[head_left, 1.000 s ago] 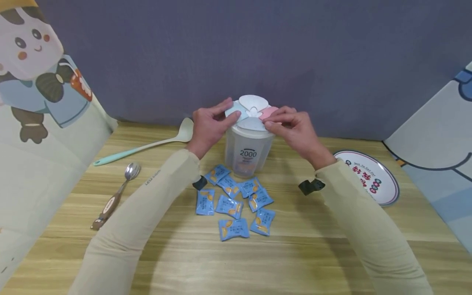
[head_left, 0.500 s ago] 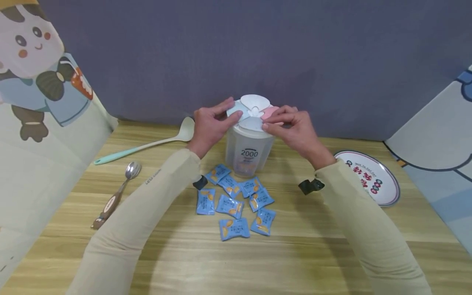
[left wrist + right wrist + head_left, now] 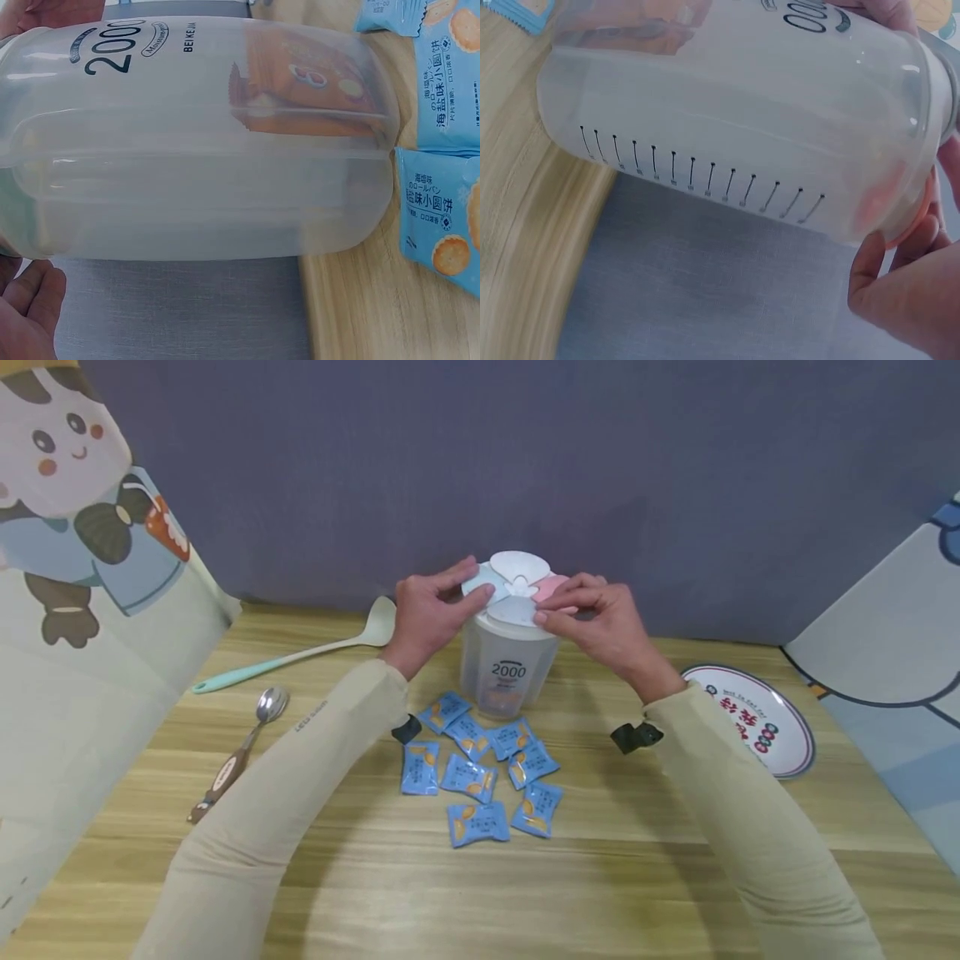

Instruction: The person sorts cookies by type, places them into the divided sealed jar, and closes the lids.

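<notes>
A clear plastic storage canister (image 3: 510,664) marked "2000" stands upright, its petal-shaped lid (image 3: 517,564) in white, mint, pink and pale grey. Against the lid's mint side, my left hand (image 3: 427,610) has its thumb on top and fingers around the far edge. My right hand (image 3: 603,622) pinches the lid's right edge by the pink petal. An orange snack packet (image 3: 311,82) lies at the canister's bottom. Right in front of it, several blue cracker packets (image 3: 468,777) are spread over the wooden table.
A ladle (image 3: 315,652) with a mint handle and a brown-handled metal spoon (image 3: 243,756) lie at the left. A white plate (image 3: 787,743) with printed red characters is at the right, partly behind the right sleeve. Grey cloth (image 3: 480,460) stands behind the canister.
Both hands keep their places on the lid; only a slight shift of the whole view shows.
</notes>
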`<action>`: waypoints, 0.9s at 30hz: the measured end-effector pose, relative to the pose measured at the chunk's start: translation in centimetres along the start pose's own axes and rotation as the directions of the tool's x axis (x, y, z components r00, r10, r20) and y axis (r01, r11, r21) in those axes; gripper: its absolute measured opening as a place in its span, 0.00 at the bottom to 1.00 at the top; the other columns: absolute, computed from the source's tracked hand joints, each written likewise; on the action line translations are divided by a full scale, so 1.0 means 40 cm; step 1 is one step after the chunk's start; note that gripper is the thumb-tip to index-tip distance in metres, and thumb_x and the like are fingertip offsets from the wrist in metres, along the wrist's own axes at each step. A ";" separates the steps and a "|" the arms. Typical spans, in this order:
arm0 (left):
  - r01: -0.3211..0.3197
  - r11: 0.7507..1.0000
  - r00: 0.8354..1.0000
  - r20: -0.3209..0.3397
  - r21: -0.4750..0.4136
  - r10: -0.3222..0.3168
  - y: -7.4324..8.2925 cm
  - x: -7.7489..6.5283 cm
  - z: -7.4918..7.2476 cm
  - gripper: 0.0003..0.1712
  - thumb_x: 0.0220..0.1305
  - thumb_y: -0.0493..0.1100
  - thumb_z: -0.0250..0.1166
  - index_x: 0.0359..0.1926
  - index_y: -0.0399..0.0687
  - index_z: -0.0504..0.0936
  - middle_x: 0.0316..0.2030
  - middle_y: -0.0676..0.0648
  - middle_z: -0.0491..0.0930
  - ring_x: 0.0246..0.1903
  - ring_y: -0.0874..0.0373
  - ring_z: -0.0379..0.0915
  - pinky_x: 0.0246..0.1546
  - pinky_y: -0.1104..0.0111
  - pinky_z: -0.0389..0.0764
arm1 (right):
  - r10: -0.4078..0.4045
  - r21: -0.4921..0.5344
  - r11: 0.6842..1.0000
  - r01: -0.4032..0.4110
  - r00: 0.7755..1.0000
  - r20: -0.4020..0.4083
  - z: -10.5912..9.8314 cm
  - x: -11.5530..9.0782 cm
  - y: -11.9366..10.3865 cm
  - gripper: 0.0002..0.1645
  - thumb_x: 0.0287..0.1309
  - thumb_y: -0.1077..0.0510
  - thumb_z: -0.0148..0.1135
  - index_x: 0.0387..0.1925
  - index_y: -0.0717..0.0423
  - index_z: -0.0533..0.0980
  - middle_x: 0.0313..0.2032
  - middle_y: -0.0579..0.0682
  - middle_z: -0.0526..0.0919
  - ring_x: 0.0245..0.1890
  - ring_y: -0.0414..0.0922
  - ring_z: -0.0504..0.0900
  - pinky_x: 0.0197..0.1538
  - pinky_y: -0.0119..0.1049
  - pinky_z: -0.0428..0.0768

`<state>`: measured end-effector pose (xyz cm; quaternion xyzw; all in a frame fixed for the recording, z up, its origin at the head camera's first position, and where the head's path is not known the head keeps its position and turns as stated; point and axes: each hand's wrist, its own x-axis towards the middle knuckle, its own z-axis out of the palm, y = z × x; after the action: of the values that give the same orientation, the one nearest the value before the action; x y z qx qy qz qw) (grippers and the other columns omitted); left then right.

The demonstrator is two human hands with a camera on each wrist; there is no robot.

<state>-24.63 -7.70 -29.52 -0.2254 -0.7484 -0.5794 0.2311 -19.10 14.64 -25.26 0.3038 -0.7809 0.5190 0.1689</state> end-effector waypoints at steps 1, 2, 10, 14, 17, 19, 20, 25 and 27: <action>0.005 1.000 1.000 0.003 0.000 -0.005 0.001 0.000 -0.001 0.24 0.52 0.49 0.74 0.48 0.42 0.83 0.51 0.50 0.79 0.49 0.68 0.75 0.45 0.73 0.78 | 0.008 0.015 1.000 -0.008 1.000 0.002 -0.002 0.000 0.006 0.08 0.47 0.75 0.68 0.32 0.75 0.81 0.32 0.58 0.80 0.38 0.45 0.71 0.39 0.33 0.69; 0.010 1.000 1.000 0.006 0.000 -0.010 0.002 0.000 -0.003 0.24 0.52 0.49 0.73 0.48 0.41 0.82 0.51 0.50 0.79 0.49 0.68 0.75 0.45 0.73 0.78 | 0.015 0.037 0.999 -0.015 1.000 -0.001 -0.006 0.000 0.016 0.08 0.47 0.75 0.68 0.33 0.75 0.81 0.33 0.58 0.80 0.38 0.45 0.72 0.38 0.32 0.71; 0.022 1.000 0.998 0.051 -0.019 -0.021 0.004 -0.001 -0.009 0.24 0.54 0.45 0.73 0.50 0.37 0.81 0.52 0.48 0.78 0.52 0.67 0.73 0.47 0.74 0.76 | 0.073 0.217 0.975 -0.050 0.992 -0.099 -0.044 0.006 0.108 0.12 0.51 0.70 0.69 0.40 0.69 0.82 0.41 0.55 0.79 0.36 0.47 0.72 0.34 0.31 0.73; 0.040 0.999 0.996 0.078 0.026 -0.042 0.013 0.000 -0.012 0.27 0.56 0.47 0.71 0.54 0.37 0.79 0.55 0.47 0.76 0.52 0.63 0.74 0.49 0.74 0.75 | 0.145 0.269 0.954 -0.130 0.989 -0.036 -0.068 0.017 0.133 0.20 0.54 0.67 0.67 0.51 0.66 0.78 0.51 0.57 0.76 0.48 0.51 0.70 0.45 0.31 0.76; 0.080 0.991 0.988 0.123 0.108 -0.093 0.027 -0.005 -0.020 0.32 0.59 0.52 0.68 0.60 0.40 0.74 0.59 0.48 0.72 0.54 0.61 0.73 0.51 0.74 0.73 | 0.219 0.261 0.936 -0.238 0.971 0.099 -0.086 0.027 0.144 0.31 0.57 0.64 0.66 0.62 0.62 0.70 0.61 0.58 0.69 0.58 0.50 0.66 0.55 0.34 0.72; 0.097 0.981 0.979 0.164 0.167 -0.124 0.035 -0.009 -0.026 0.37 0.59 0.55 0.66 0.64 0.40 0.70 0.62 0.47 0.69 0.56 0.58 0.71 0.54 0.73 0.71 | 0.246 0.230 0.929 -0.290 0.948 0.201 -0.095 0.034 0.149 0.39 0.56 0.60 0.67 0.67 0.60 0.63 0.66 0.57 0.63 0.63 0.48 0.63 0.62 0.40 0.66; 0.101 0.977 0.972 0.191 0.190 -0.137 0.037 -0.011 -0.029 0.39 0.59 0.56 0.66 0.65 0.40 0.67 0.64 0.47 0.66 0.58 0.57 0.69 0.55 0.73 0.70 | 0.250 0.220 0.926 -0.305 0.937 0.245 -0.100 0.038 0.153 0.42 0.55 0.59 0.68 0.69 0.59 0.60 0.67 0.56 0.61 0.65 0.48 0.60 0.64 0.43 0.63; 0.102 0.948 0.927 0.318 0.300 -0.200 0.044 -0.025 -0.034 0.54 0.55 0.63 0.65 0.72 0.38 0.52 0.69 0.42 0.56 0.65 0.53 0.57 0.62 0.65 0.62 | 0.255 0.229 0.904 -0.361 0.885 0.389 -0.107 0.055 0.167 0.59 0.45 0.50 0.76 0.72 0.57 0.51 0.71 0.52 0.54 0.68 0.47 0.55 0.67 0.48 0.57; 0.107 0.936 0.910 0.346 0.335 -0.228 0.045 -0.030 -0.032 0.61 0.52 0.67 0.66 0.73 0.38 0.47 0.69 0.40 0.55 0.66 0.52 0.54 0.63 0.62 0.61 | 0.262 0.245 0.888 -0.390 0.865 0.428 -0.105 0.061 0.170 0.62 0.44 0.50 0.77 0.73 0.56 0.49 0.71 0.53 0.53 0.67 0.47 0.56 0.65 0.43 0.62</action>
<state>-22.49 -8.61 -28.57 -0.2282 -0.8769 -0.4184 0.0629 -25.59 19.62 -26.95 0.2842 -0.7432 0.5915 -0.1304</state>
